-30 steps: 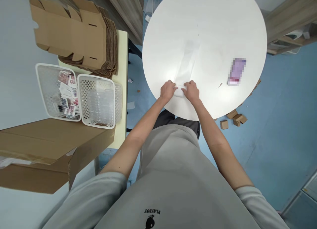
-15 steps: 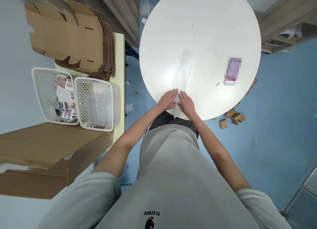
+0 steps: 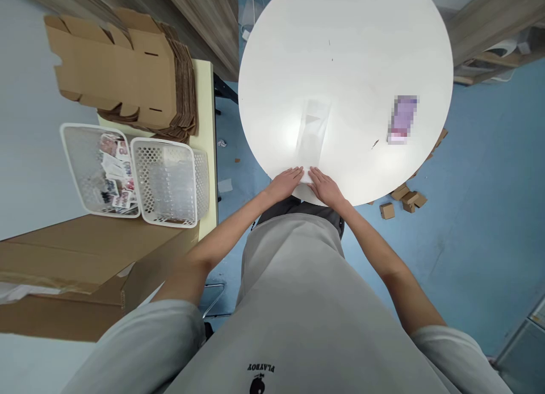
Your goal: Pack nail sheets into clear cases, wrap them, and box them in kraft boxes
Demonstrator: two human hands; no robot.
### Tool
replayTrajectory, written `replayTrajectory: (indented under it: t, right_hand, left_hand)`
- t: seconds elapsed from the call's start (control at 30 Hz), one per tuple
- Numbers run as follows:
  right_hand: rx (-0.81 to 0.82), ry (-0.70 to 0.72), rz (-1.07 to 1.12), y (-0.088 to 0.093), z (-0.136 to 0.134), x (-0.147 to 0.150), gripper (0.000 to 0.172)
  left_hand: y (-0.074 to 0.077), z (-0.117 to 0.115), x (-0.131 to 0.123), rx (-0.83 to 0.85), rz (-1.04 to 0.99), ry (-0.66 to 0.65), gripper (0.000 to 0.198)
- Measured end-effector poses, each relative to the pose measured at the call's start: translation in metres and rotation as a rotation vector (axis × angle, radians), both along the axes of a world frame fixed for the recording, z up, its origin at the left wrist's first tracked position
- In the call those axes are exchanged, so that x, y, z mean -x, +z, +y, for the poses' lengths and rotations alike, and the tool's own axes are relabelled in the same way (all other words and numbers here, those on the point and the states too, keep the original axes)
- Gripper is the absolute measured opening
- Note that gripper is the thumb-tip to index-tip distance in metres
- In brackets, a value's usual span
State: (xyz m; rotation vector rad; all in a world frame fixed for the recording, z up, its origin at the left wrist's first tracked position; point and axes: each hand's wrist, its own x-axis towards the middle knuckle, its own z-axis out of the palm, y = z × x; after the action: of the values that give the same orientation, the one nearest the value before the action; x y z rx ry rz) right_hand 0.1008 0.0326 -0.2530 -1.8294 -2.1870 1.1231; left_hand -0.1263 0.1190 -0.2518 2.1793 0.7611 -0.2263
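Note:
A long, clear plastic bag lies flat on the white round table, its near end close to the table's front edge. My left hand is on the left corner of that near end, fingers together and pointing forward. On the right corner, my right hand mirrors it, with the fingertips of both hands close to each other. Both hands hold the bag's near end between them, which partly hides that edge. A purple item, blurred into blocks, rests farther right on the table.
To the left, a side table bears stacked flat cardboard boxes, a white basket of printed packets and a white basket of clear plastic cases. A large open carton stands nearer. Small brown boxes lie on the floor at right.
The clear bag has slid toward my body along with both hands, and it looks flatter on the table. The purple item has stayed in place.

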Motion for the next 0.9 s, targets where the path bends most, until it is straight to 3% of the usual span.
replayTrajectory:
  t: [0.17,0.3,0.43,0.5,0.63,0.8,0.9]
  right_hand:
    - [0.009,-0.138,-0.008,0.002,0.024,-0.001,0.054]
    - [-0.057,-0.268,-0.042,-0.003,0.053,0.006,0.048]
    - [-0.090,-0.356,-0.092,-0.014,0.075,0.017,0.042]
    - [-0.098,-0.378,-0.111,-0.017,0.077,0.022,0.042]
    - [-0.083,-0.319,-0.118,-0.015,0.064,0.023,0.046]
    - [-0.090,-0.112,-0.077,-0.011,0.020,0.013,0.060]
    - [-0.048,-0.084,-0.075,-0.012,-0.002,0.012,0.066]
  left_hand:
    - [0.007,0.023,-0.007,0.038,0.026,0.165,0.053]
    - [-0.004,0.047,-0.028,-0.053,0.041,0.308,0.045]
    - [-0.020,0.070,-0.050,-0.178,0.036,0.311,0.025]
    - [-0.024,0.072,-0.056,-0.216,0.011,0.287,0.025]
    - [-0.020,0.053,-0.051,-0.184,-0.018,0.206,0.038]
    - [-0.012,0.015,-0.023,-0.151,-0.103,0.161,0.052]
    - [-0.013,0.001,-0.012,-0.127,-0.092,0.088,0.059]
